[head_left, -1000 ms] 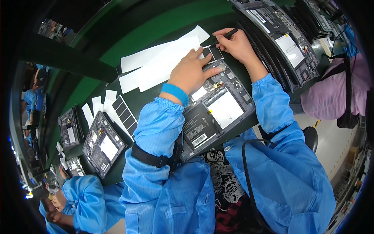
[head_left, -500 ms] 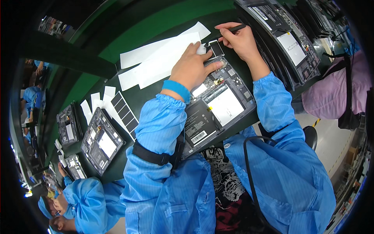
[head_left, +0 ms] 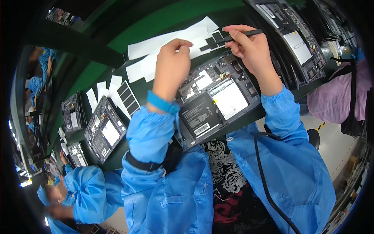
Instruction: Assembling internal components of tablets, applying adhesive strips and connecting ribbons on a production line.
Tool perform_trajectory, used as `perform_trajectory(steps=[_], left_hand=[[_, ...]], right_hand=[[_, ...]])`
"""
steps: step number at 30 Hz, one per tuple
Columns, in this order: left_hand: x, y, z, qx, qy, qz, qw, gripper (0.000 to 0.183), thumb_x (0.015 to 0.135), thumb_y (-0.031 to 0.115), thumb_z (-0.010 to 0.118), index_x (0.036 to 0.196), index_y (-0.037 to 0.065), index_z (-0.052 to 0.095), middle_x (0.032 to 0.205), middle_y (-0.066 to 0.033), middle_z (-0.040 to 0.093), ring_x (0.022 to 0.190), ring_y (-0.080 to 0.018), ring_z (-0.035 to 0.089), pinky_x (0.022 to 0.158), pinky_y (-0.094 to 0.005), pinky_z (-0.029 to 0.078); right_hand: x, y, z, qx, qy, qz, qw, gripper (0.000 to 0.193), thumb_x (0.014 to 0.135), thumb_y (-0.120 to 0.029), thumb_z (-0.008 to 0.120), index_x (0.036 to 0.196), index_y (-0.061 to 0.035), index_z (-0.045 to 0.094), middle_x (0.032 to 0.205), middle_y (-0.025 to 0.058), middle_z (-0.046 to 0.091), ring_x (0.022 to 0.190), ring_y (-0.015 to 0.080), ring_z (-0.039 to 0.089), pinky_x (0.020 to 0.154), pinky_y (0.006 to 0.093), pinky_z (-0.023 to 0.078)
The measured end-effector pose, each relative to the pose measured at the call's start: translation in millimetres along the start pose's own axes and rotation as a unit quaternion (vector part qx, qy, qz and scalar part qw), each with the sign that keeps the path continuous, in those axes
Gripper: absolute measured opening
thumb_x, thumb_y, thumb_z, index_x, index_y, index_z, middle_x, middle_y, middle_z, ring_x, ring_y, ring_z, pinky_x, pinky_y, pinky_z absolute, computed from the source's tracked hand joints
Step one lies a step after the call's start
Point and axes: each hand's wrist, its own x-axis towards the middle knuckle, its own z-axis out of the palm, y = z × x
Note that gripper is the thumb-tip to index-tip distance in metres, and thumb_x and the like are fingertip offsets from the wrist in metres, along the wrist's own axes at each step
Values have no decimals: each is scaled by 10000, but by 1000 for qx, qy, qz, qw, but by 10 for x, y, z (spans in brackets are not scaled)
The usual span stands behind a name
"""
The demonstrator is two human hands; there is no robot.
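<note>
Opened device (head_left: 216, 102) bears barcode label (head_left: 202, 128); right hand (head_left: 252, 50) grips black tool (head_left: 254, 32); left hand (head_left: 170, 66) curled, contents unclear.

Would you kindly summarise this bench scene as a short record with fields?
Left hand: over the white sheets; any hold unclear
Right hand: holding a black pen-shaped tool near black patches
In front: opened device with a dark block and white panel
Further left: another opened device, patch strip
Further right: device stack
Nearby: co-worker's blue sleeve
</note>
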Motion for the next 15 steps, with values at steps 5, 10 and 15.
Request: perform_trajectory(steps=[5, 10, 15], left_hand=[[-387, 128, -196, -77, -133, -175, 972, 259, 937, 274, 586, 904, 28, 664, 620, 62, 466, 539, -13, 336, 469, -200, 223], [-519, -51, -206, -103, -104, -176, 973, 217, 903, 232, 667, 854, 21, 664, 610, 68, 491, 522, -13, 339, 469, -201, 239], [-569, -65, -212, -60, -77, -166, 981, 230, 887, 209, 686, 833, -14, 675, 632, 31, 578, 555, -19, 431, 489, -200, 316]], right_hand=[[-250, 53, 108, -29, -89, 15, 996, 206, 923, -113, 597, 1040, 41, 666, 633, 23, 587, 598, 72, 570, 579, 199, 454], [-254, 156, 162, -79, -147, 25, 986, 199, 922, -134, 607, 1037, 14, 672, 656, 13, 599, 635, 63, 573, 578, 195, 448], [-289, 150, 191, -120, -169, 13, 978, 187, 909, -126, 617, 1031, 4, 671, 698, 2, 607, 650, 56, 565, 587, 204, 447]])
